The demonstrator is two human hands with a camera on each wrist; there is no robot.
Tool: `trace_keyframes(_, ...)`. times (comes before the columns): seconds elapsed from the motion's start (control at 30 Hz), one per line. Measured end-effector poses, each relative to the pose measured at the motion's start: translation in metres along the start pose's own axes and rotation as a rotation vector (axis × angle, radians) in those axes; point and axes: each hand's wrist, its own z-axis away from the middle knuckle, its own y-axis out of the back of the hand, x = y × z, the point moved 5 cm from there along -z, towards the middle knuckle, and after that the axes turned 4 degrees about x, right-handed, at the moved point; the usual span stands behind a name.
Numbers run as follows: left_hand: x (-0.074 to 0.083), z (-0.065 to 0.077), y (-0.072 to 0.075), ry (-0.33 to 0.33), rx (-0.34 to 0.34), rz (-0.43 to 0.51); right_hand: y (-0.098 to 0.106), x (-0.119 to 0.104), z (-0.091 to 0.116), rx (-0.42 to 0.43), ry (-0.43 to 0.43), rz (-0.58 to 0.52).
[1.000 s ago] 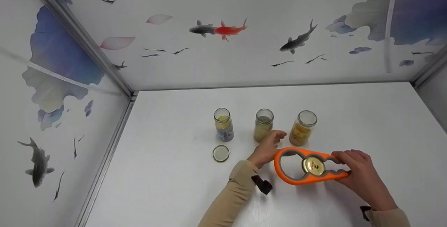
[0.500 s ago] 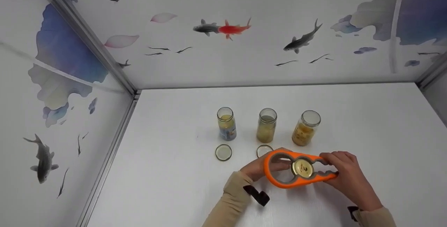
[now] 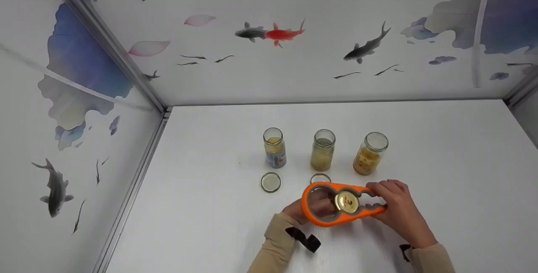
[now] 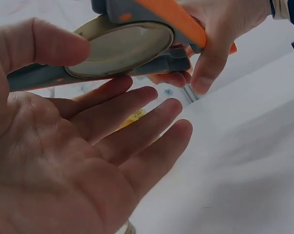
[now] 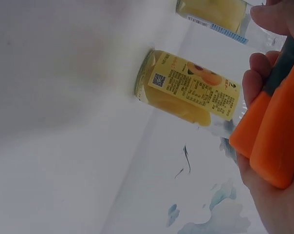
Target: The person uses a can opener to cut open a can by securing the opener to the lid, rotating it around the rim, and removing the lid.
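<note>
My right hand (image 3: pixel 399 210) grips the handles of an orange and grey jar opener (image 3: pixel 304 203), which is raised above the white table. A gold jar lid (image 3: pixel 347 202) sits wedged between the opener's grey inner edges; the left wrist view shows its pale underside. Palm up below the opener is my left hand (image 4: pixel 88 141), its fingers extended and the thumb at the lid's rim. In the head view that hand shows partly through the opener's loop. The right wrist view has the orange handle ends (image 5: pixel 276 146) in my right hand, beyond which stands a yellow-labelled jar (image 5: pixel 195 87).
Three lidless glass jars stand in a row behind the hands: a blue-labelled jar (image 3: pixel 275 151), a middle jar (image 3: pixel 323 157) and a right jar (image 3: pixel 368 160) with yellow contents. Two lids (image 3: pixel 270 182) lie before the left and middle jars, the second partly behind the opener. Printed walls (image 3: pixel 269 80) enclose the table.
My left hand has drawn back from beside the middle jar to below the opener, turning palm up. The right hand has carried the opener and its lid leftward.
</note>
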Motion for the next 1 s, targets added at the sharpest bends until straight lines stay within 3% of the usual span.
trace_keyframes(0.03, -0.003, 0.001, -0.002, 0.046, -0.044, 0.161, -0.002, -0.001, -0.001, -0.003, -0.004, -0.002)
trace_keyframes(0.07, -0.005, 0.002, -0.003, 0.069, -0.077, 0.249, -0.003, -0.002, -0.002, -0.002, -0.008, -0.004)
trace_keyframes(0.1, -0.005, 0.002, -0.002, 0.037, -0.087, 0.137, -0.004, -0.002, -0.003, 0.003, -0.008, -0.007)
trace_keyframes(0.23, -0.003, 0.003, -0.003, 0.008, -0.155, 0.284, -0.008, -0.004, -0.009, 0.047, 0.02, -0.012)
trace_keyframes(0.27, 0.001, 0.002, -0.002, -0.077, -0.135, 0.116, -0.009, -0.004, -0.011, 0.061, 0.033, -0.008)
trace_keyframes(0.33, 0.005, 0.001, 0.0, -0.149, -0.113, 0.059, -0.01, -0.005, -0.013, 0.082, 0.057, 0.0)
trace_keyframes(0.57, 0.003, -0.001, 0.004, -0.07, -0.024, 0.562, -0.014, -0.006, -0.019, 0.106, 0.092, -0.008)
trace_keyframes(0.87, 0.003, 0.007, 0.01, -0.077, 0.028, 0.704, -0.02, -0.011, -0.025, 0.101, 0.107, -0.001)
trace_keyframes(1.0, 0.004, 0.011, 0.015, -0.107, 0.04, 0.635, -0.02, -0.013, -0.026, 0.095, 0.1, -0.018)
